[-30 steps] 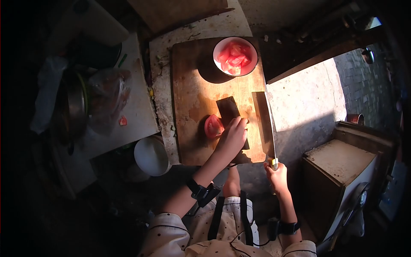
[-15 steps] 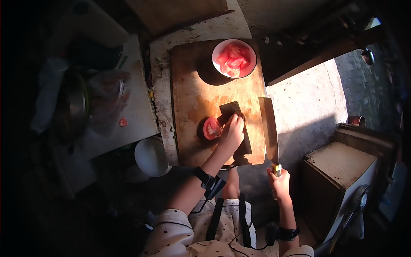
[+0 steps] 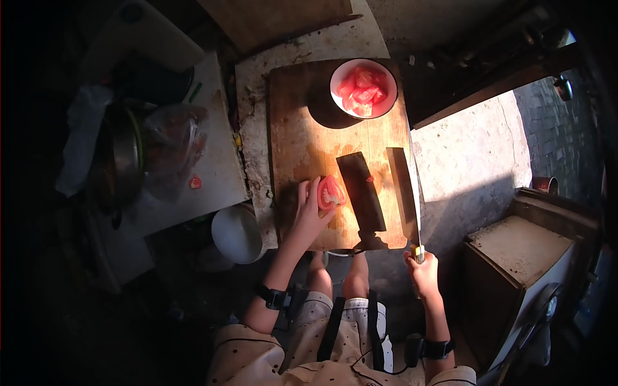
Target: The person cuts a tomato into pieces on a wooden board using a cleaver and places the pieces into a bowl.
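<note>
On the left half of the wooden cutting board (image 3: 290, 154) lies a cut tomato (image 3: 331, 193), its seeded face showing. My left hand (image 3: 311, 209) is closed around its left and lower side, fingers behind and thumb in front. My right hand (image 3: 423, 273) grips the handle of a kitchen knife (image 3: 404, 193); the broad blade is held edge-on over the board's right side and casts a dark shadow there. A small red tomato bit (image 3: 369, 179) rests within that shadow. Toward the board's far end stands a white dark-rimmed bowl (image 3: 335, 96) with tomato pieces (image 3: 364, 90) in it.
Left of the board is a white table (image 3: 174, 209) bearing a plastic bag (image 3: 177, 138), a pot (image 3: 122, 154) and a small red scrap (image 3: 195, 182). A white basin (image 3: 236, 235) sits lower, near the board's left corner. At right stands a cabinet (image 3: 521, 248).
My left hand has moved left from the middle of the board and taken hold of the tomato. A small red bit now shows where it was. The knife stays at the right.
</note>
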Action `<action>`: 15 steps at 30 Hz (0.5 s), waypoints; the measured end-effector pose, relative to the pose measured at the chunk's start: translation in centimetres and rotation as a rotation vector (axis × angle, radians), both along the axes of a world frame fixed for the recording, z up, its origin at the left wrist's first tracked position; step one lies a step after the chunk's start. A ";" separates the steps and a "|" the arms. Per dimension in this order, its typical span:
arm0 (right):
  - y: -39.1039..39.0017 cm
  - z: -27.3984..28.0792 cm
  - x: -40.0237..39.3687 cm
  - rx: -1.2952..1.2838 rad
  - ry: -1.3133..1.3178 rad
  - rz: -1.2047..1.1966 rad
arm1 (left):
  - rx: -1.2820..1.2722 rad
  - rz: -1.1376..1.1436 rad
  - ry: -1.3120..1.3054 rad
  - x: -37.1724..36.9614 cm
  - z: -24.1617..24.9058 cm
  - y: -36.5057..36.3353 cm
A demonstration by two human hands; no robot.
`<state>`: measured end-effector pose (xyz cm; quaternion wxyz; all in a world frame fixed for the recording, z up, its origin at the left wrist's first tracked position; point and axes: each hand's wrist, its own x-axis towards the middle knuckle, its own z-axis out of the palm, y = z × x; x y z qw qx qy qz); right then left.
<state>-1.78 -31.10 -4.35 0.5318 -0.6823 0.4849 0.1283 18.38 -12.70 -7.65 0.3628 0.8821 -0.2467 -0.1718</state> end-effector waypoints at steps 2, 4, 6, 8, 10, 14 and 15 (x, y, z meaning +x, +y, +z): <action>0.2 -0.3 -0.1 -0.010 -0.007 0.033 | -0.050 0.033 0.090 -0.3 -0.8 -0.3; 0.7 -0.4 0.5 0.018 0.021 0.058 | -0.061 0.028 0.112 0.2 -0.8 -0.6; 1.3 0.1 1.6 0.032 0.024 0.069 | -0.075 0.023 0.134 0.5 -1.1 -0.8; 2.0 -0.3 2.2 0.133 0.028 0.036 | -0.086 0.038 0.120 0.6 -1.6 -0.5; 2.7 0.6 3.5 0.223 0.046 -0.001 | -0.107 0.091 0.274 0.4 -1.9 -0.3; 4.5 0.5 5.8 0.435 0.012 -0.059 | -0.090 0.070 0.297 0.5 -1.4 -0.5; 4.8 0.0 5.8 0.436 0.011 -0.058 | -0.069 0.054 0.279 0.6 -1.3 -0.6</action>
